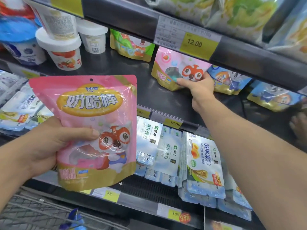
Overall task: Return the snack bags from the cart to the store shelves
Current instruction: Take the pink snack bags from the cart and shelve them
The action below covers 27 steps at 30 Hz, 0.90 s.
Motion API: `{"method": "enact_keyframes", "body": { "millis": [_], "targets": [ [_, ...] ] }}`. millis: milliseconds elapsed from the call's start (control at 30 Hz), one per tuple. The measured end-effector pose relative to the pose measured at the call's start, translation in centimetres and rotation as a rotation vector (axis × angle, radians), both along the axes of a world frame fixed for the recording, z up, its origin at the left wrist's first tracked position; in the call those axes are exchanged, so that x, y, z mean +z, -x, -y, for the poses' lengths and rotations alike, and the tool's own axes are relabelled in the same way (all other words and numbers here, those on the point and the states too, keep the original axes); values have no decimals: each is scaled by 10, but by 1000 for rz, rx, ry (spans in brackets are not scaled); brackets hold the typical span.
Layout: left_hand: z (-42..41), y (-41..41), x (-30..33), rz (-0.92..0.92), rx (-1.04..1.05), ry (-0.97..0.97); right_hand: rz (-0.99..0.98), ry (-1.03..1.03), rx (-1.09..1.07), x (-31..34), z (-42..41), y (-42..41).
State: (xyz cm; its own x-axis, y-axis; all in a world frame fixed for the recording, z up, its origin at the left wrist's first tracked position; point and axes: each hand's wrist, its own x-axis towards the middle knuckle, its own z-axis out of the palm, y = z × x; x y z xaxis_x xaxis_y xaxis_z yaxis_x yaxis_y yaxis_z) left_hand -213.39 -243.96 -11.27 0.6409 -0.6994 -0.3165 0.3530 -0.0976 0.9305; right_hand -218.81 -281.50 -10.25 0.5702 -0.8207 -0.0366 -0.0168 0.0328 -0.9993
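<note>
Head view, single frame.

Left hand (pixel 49 143): grips a pink snack bag (pixel 93 130) upright in front of the shelves, thumb across its front, fingers hidden behind it.

Right hand (pixel 197 87): reaches onto the middle shelf (pixel 126 80), thumb and fingers pinching the lower right edge of a second pink bag (pixel 177 67) standing there. That bag's top is cut off by the shelf rail and the yellow price tag (pixel 195 43) reading 12.00.

Neighbours on the shelf: a green bag (pixel 131 45) behind to the left, blue bags (pixel 230 82) just right, partly hidden by the rail, white cups (pixel 61 50) at far left.

Lower shelf: white-and-blue dairy packs (pixel 204 165).

Cart (pixel 33 211): wire rim at bottom left, blurred, holding a blue item too unclear to identify.
</note>
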Motion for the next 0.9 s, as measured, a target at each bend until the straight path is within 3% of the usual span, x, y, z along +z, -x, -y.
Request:
{"method": "enact_keyframes", "body": {
  "millis": [133,200,367,433,533,667,900],
  "targets": [
    [20,0,11,-67,-55,13,82,-63,-417,10,-35,34],
    [40,-2,19,-81,-80,10,125,-50,-441,15,-66,49],
    [107,-16,49,17,-116,14,46,-202,371,27,-118,60],
    [131,-20,58,82,-121,9,48,-228,515,31,-113,59],
    [163,-29,67,155,-69,-26,58,-150,416,36,-90,55],
    [196,-41,75,386,12,-181,50,-18,240,31,-56,44],
    [228,-56,75,358,170,-145,38,180,12,19,-30,20]
  ]
}}
